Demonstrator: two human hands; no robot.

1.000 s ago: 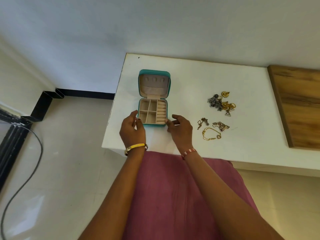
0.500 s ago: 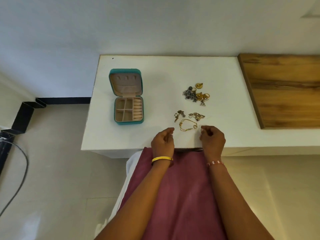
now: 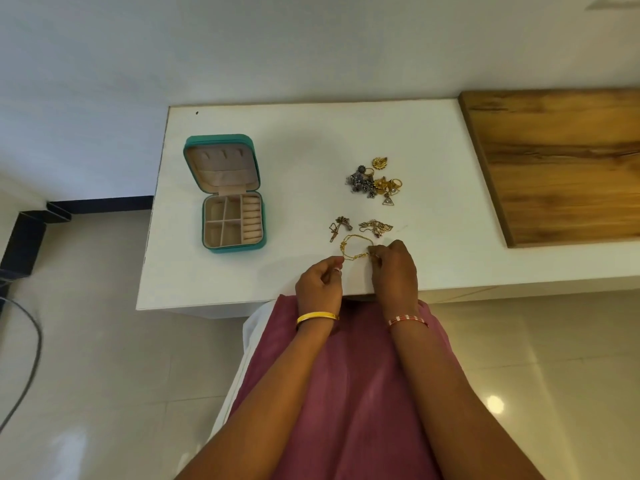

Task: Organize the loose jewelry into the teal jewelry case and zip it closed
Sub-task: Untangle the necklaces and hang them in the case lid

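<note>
From your head camera, both your forearms reach forward over your lap to the near edge of the white table [image 3: 311, 133]. Your right hand [image 3: 394, 268] is knuckles-up with fingers curled, pinching one end of the gold chain [image 3: 356, 249]. Your left hand [image 3: 320, 282] sits just beside it, fingers curled in, thumb and forefinger tip at the chain's other end; whether they actually grip it, you cannot tell. The chain lies in a thin loop on the table between your hands. Beyond it are two small tangled pieces [image 3: 360, 227], and farther back a heap of gold and silver jewelry [image 3: 375, 183]. The teal case [image 3: 228, 192] lies open, well to the left, its beige compartments holding nothing.
</note>
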